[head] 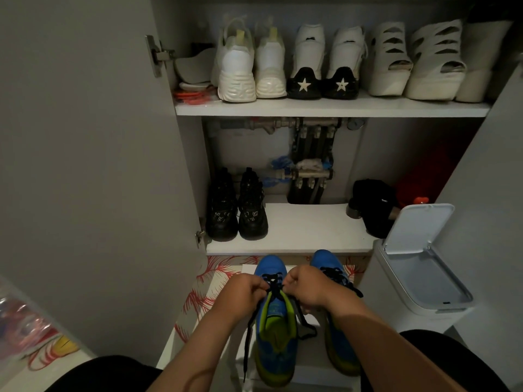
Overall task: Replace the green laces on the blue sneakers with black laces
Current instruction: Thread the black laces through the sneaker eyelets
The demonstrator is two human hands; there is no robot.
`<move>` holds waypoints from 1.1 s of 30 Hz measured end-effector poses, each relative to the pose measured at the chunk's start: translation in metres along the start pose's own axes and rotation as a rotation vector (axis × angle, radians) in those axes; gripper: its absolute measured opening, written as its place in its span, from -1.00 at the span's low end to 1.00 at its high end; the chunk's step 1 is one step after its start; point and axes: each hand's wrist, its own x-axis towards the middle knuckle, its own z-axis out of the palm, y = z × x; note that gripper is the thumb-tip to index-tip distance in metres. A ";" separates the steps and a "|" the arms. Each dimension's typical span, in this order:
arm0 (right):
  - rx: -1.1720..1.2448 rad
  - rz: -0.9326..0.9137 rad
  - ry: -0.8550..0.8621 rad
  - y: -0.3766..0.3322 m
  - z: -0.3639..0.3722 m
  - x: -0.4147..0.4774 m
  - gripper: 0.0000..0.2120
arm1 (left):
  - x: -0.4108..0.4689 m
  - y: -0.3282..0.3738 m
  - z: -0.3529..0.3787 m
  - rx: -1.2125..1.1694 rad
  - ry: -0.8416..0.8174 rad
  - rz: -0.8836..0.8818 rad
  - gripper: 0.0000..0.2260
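Two blue sneakers with green lining stand side by side on the floor, toes pointing toward the cabinet. The left sneaker [276,335] carries a black lace [272,281] crossed through its eyelets. My left hand [243,292] and my right hand [308,287] each pinch a part of that lace at the top eyelets. One loose lace end [248,338] hangs down the shoe's left side; another lies by the tongue on the right. The right sneaker [334,278] is also laced in black, partly hidden under my right forearm.
An open shoe cabinet stands ahead: white shoes [283,66] on the upper shelf, black boots [236,210] and a black bag [373,207] on the lower shelf [305,230]. A white bin [418,267] with its lid raised stands to the right. The cabinet door [85,165] is at left.
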 end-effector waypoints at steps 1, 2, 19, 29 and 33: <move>-0.007 -0.019 0.041 0.000 0.002 0.001 -0.79 | 0.000 0.001 0.000 0.037 0.009 0.025 -0.83; -0.003 -0.029 0.072 0.000 0.004 0.002 -0.78 | 0.000 0.003 0.001 0.089 0.020 0.049 -0.83; 0.015 0.050 0.027 -0.001 -0.001 0.000 -0.83 | -0.006 0.000 0.002 -0.110 0.010 -0.136 -0.82; -0.040 -0.080 0.080 0.002 0.004 0.010 -0.86 | 0.005 0.005 0.006 0.113 0.034 -0.012 -0.85; -0.129 -0.128 0.073 0.002 0.007 0.010 -0.83 | 0.004 0.008 0.006 0.166 0.031 0.027 -0.88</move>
